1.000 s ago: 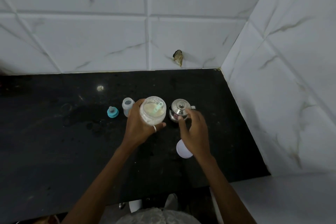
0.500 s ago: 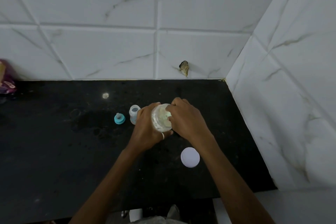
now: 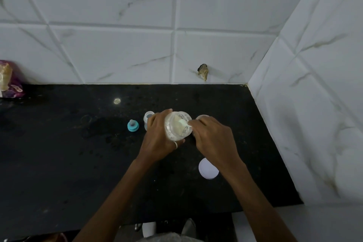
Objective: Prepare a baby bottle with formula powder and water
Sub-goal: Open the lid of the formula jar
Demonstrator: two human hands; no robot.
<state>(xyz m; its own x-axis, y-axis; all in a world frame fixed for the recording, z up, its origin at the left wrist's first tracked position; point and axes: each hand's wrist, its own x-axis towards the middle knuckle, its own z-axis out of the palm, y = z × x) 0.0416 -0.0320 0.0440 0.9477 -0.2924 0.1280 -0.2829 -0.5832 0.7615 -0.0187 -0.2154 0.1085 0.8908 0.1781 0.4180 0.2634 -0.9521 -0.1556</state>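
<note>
So, both hands busy at the formula jar

Mid-frame, the left hand (image 3: 157, 139) is wrapped round the formula jar (image 3: 176, 130), held off the bench (image 3: 59, 153) with its mouth tipped toward the camera. The right hand (image 3: 214, 139) comes in from the right, fingertips pinching the scoop (image 3: 182, 123) at the jar mouth. The open baby bottle (image 3: 148, 118) stands just left of the left hand, with the teal nipple ring (image 3: 133, 125) beside it. A white lid (image 3: 208, 168) lies under the right wrist. The tiled wall (image 3: 304, 124) is close on the right, and there's open bench to the left.

Teat (image 3: 133, 125) left of bottle (image 3: 148, 119) on the counter (image 3: 59, 163), jar (image 3: 177, 125) just right, lid (image 3: 208, 168) nearer and rightward, packet (image 3: 9, 79) far left.
</note>
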